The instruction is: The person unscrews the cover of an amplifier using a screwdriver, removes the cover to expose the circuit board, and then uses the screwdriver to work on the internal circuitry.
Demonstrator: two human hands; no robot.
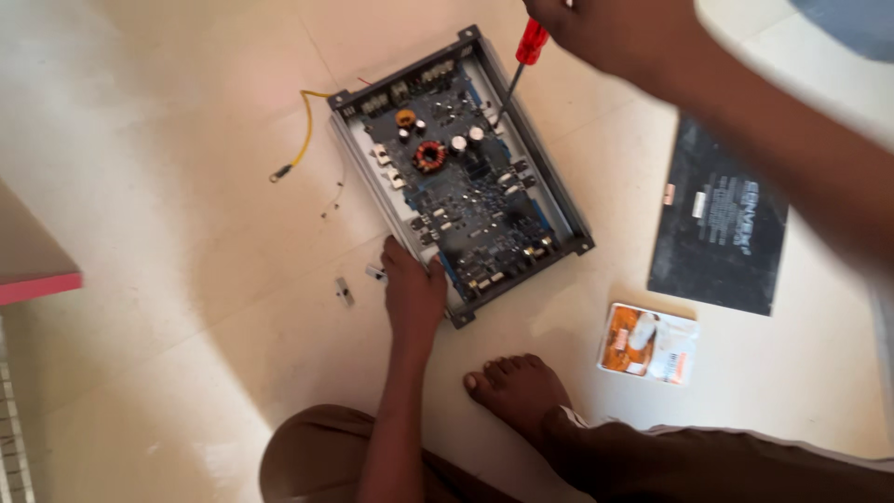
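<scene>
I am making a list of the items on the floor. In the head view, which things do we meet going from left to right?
Yellow wire → small metal piece → open circuit board case → orange and white packet → black cover plate.

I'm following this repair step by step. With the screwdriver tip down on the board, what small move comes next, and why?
Probably turn the red-handled screwdriver in place: the right hand grips its handle, its tip rests near the capacitors, and the left hand braces the opened amplifier.
</scene>
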